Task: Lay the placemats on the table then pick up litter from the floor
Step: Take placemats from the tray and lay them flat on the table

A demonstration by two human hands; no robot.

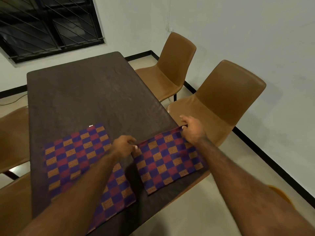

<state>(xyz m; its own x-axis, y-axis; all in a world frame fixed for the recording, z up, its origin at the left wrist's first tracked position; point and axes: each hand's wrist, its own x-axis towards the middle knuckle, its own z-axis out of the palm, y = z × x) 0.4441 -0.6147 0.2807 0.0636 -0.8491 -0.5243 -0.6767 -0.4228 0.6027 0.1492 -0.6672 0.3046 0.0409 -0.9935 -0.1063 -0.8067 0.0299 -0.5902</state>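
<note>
- Table (88, 92): dark brown, rectangular, long axis running away from the person.
- Placemat no. 1 (75, 155): checked purple/red/orange. Lies flat on the near-left part of the tabletop. The person's left forearm crosses above its near-right portion.
- Placemat no. 2 (168, 159): same pattern, on the near-right part of the table, just beside no. 1. A narrow strip of bare tabletop separates the two. Its right side reaches the table's right edge; overhang cannot be confirmed.
- Left hand (123, 146): fingers curled, pinching the far-left corner of placemat no. 2.
- Right hand (192, 129): fingers curled over the far-right corner of the same mat, thumb extended toward the tabletop.
- Hands are apart, one per far corner, approx. a mat-length between them. Whether the far edge is raised off the table cannot be told.
- Chairs: two tan shell chairs on the right side, the nearer (225, 103) just behind the right hand, the farther (175, 65) toward the room corner. Two more tan seats (12, 137) show partly on the left.
- Window (47, 26): dark, barred, in the wall beyond the table's far end.
- Floor (196, 210): pale, with black skirting along the walls.
</note>
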